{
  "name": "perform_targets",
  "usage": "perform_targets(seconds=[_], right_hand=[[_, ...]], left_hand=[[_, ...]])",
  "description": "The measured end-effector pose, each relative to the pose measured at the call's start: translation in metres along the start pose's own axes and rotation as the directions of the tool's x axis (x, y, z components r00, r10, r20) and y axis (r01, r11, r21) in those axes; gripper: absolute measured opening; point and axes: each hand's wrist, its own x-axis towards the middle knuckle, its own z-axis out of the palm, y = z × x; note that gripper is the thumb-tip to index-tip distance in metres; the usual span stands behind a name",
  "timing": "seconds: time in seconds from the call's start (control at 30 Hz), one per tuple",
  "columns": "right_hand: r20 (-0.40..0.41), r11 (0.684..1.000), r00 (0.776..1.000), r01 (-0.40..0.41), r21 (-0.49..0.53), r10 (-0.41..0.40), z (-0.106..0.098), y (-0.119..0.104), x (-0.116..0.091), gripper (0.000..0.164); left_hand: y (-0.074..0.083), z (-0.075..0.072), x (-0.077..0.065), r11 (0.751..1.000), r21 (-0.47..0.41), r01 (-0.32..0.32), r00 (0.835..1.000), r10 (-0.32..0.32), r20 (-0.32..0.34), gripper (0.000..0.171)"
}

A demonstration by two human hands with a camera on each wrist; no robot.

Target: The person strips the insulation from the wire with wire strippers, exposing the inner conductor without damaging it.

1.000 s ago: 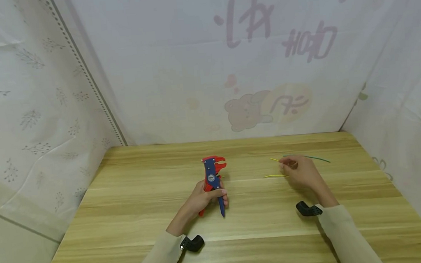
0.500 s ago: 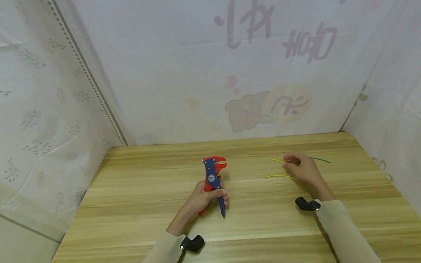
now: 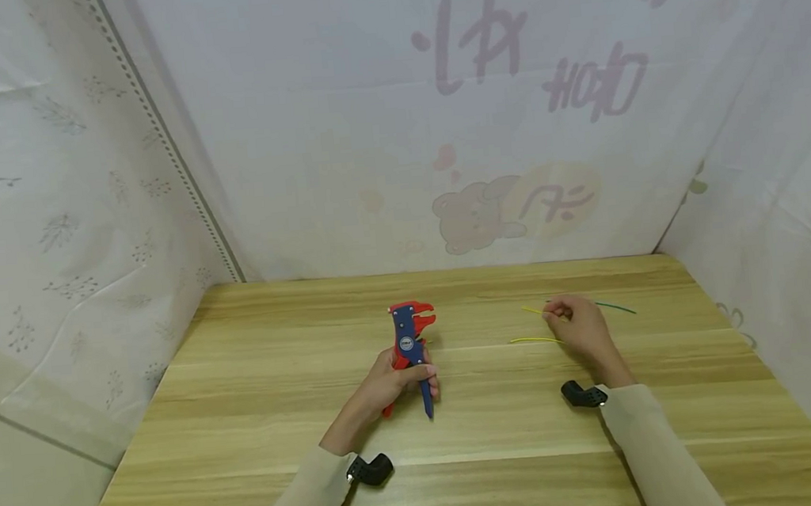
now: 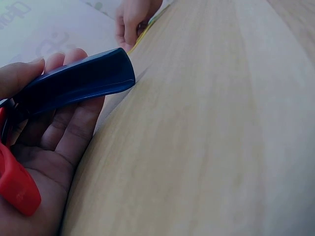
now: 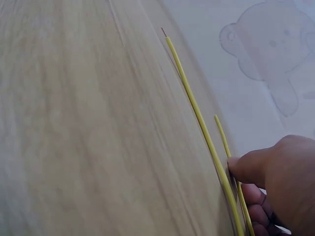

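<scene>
My left hand holds a red and blue wire stripper upright, its red jaws pointing right. The thumb lies over the blue handle, and the red handle rests near the palm in the left wrist view. At the right, my right hand pinches a yellow wire between thumb and fingers; its free end sticks out to the left. Nearer lies a second yellow wire, partly under the hand. That one ends in a bare copper tip in the right wrist view.
A green wire lies behind the right hand, partly hidden. A small yellow-green bit shows beside the stripper. The wooden table meets a printed cloth at the back, with more cloth at both sides.
The right hand has shifted slightly over the wires, and its thumb and fingers have come together on the farther yellow wire. The left hand and wire stripper stay practically still.
</scene>
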Motion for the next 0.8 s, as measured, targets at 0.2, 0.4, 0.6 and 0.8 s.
perform_targets(seconds=[0.2,0.4,0.6,0.8], right_hand=[[-0.029,1.0,1.0,0.01,-0.026,-0.01,0.003,-0.002,0.0,0.007],[0.009,0.999,1.0,0.011,-0.036,-0.011,0.0,-0.006,-0.001,0.009],[0.09,0.997,0.993,-0.073,0.012,0.072,-0.004,-0.012,-0.006,0.013],[0.118,0.996,0.99,-0.083,0.042,0.078,-0.006,-0.016,-0.01,0.017]], left_hand=[[0.0,-0.001,0.001,1.0,-0.029,0.002,1.0,-0.002,-0.001,0.04],[-0.001,-0.001,0.001,1.0,-0.015,-0.002,1.0,0.002,-0.007,0.04],[-0.001,-0.001,0.0,1.0,-0.002,-0.003,1.0,0.003,-0.001,0.04],[-0.001,-0.001,0.0,1.0,-0.003,-0.012,1.0,0.012,0.002,0.04]])
